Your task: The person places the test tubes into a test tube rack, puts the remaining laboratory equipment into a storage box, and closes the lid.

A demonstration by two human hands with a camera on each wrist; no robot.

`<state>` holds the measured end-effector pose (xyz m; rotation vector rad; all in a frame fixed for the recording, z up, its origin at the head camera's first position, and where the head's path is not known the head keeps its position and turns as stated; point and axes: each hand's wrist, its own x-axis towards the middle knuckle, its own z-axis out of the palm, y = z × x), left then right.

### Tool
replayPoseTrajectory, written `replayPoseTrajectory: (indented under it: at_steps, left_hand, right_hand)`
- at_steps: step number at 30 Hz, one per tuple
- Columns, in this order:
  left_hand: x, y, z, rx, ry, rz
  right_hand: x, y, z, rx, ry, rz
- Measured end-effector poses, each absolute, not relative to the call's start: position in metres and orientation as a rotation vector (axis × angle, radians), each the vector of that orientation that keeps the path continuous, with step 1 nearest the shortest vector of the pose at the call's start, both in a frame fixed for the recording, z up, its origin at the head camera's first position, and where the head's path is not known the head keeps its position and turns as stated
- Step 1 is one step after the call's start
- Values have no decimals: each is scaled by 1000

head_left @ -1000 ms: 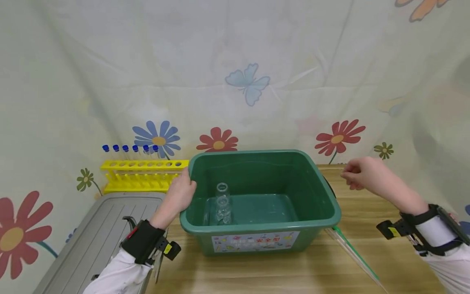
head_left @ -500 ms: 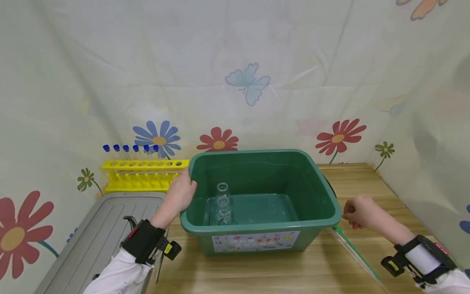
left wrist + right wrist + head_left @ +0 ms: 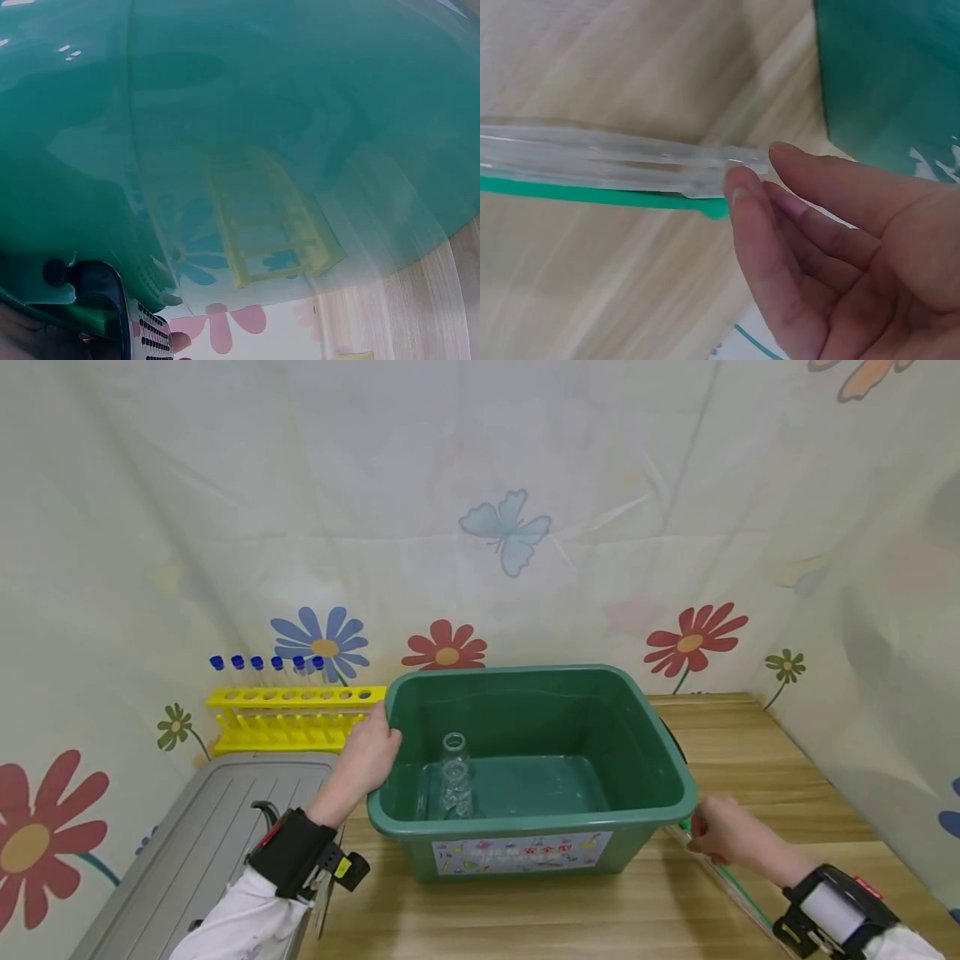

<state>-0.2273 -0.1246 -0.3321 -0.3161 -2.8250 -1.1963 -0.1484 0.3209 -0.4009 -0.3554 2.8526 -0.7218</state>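
Observation:
My left hand (image 3: 367, 756) grips the left rim of a green plastic tub (image 3: 525, 818). In the left wrist view, the tub's glossy wall fills most of the picture, and a black-and-white slotted handle piece (image 3: 146, 330) shows at lower left. Clear glass bottles (image 3: 455, 785) stand inside at the left. On the table, against the tub's front right corner, lie thin clear tubes (image 3: 607, 154) beside a slim green strip (image 3: 592, 193). Over their end is my right hand (image 3: 727, 832), thumb and forefinger apart around the tips; a forefinger overlaps them, but contact is unclear.
A yellow rack (image 3: 296, 695) with several blue-capped tubes stands behind left. Next to the tub is a grey lidded case (image 3: 217, 827). The wooden table (image 3: 525, 918) extends to the right, up to a flowered cloth wall (image 3: 600, 527).
My right hand has come down from above the table at the right to the ends of the clear tubes. My left hand and the tub have stayed put.

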Motion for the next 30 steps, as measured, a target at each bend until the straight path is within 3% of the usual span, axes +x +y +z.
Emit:
replayPoseTrajectory:
  at_steps: [21, 30]
  left_hand:
    - [-227, -125, -332, -319, -2822, -1209]
    - [-227, -124, -331, -309, -2827, -1235]
  right_hand:
    - [-148, 323, -417, -418, 2881, -734]
    - [-145, 315, -417, -299, 2909, -613]
